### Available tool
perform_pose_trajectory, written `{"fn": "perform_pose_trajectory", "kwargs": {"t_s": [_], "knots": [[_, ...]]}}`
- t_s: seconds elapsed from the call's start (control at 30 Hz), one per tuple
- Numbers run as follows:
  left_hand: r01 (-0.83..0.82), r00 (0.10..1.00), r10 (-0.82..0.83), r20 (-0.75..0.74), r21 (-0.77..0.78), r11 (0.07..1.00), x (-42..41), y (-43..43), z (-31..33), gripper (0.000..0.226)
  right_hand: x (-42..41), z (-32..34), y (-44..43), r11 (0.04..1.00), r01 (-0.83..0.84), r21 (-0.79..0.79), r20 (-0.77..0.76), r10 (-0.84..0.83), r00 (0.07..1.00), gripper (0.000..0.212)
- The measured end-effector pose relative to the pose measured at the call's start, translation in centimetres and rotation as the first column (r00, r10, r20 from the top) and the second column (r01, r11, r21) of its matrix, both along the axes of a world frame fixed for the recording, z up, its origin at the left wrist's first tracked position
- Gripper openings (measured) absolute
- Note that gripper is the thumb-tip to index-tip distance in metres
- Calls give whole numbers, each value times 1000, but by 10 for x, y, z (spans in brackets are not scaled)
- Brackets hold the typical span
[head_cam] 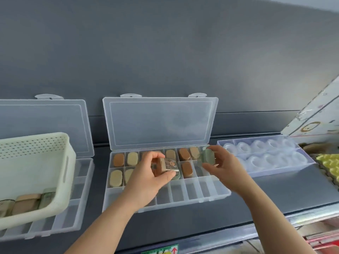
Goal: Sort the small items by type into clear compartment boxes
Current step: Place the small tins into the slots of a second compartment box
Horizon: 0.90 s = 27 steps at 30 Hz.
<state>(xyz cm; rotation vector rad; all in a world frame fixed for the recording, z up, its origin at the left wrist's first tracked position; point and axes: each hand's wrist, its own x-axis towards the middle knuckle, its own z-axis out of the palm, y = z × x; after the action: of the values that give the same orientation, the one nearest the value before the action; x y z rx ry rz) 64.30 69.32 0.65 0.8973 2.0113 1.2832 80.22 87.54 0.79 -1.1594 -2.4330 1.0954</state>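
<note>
Midway through sorting, our left grip [146, 177] pinches a printed packet [169, 165] and our right grip [222, 167] a green packet [207, 156] over the partly filled box [183, 201], more waiting in the basket [36, 162]

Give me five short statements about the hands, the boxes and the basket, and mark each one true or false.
1. The lid of the middle box stands open. True.
2. The left hand holds nothing. False: it grips a small wrapped piece over the box.
3. The right hand holds a greenish piece. True.
4. The white basket has nothing in it. False: a few pieces lie at its near end.
5. Every compartment of the middle box is filled. False: its near row holds nothing.
</note>
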Motion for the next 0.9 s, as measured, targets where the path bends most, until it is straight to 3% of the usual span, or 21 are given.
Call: {"fn": "perform_pose_trajectory", "kwargs": {"t_s": [0.17, 0.4, 0.47, 0.53, 0.6, 0.7, 0.8, 0.9], "knots": [[-31, 999, 31, 41, 5, 999, 19, 14, -9, 41, 7, -17, 16, 980, -140, 144, 165, 115, 980, 46], [-19, 1000, 20, 13, -18, 1000, 33, 19, -12, 44, 0, -23, 21, 924, -352, 151, 380, 274, 884, 54], [-21, 999, 20, -46, -23, 1000, 36, 20, -14, 50, 2, -20, 21, 919, -355, 173, 326, 287, 901, 51], [-18, 996, 18, -85, -1, 1000, 39, 22, -15, 58, 6, -12, 19, 935, -319, 153, 161, 295, 942, 40], [20, 994, -19, -105, 13, 1000, 41, 27, -16, 61, 8, -2, 14, 952, -307, 16, -14, 307, 952, 26], [136, 982, -132, -133, 25, 990, 46, 35, -12, 55, 12, 4, 12, 910, -364, -198, -185, 330, 926, 24], [207, 966, -193, -174, 69, 976, 50, 44, -10, 56, 23, 4, 17, 885, -351, -306, -266, 274, 924, 30], [222, 939, -210, -274, 12, 975, 54, 52, -16, 54, 40, 0, 22, 912, -295, -287, -261, 222, 940, 34]]}}
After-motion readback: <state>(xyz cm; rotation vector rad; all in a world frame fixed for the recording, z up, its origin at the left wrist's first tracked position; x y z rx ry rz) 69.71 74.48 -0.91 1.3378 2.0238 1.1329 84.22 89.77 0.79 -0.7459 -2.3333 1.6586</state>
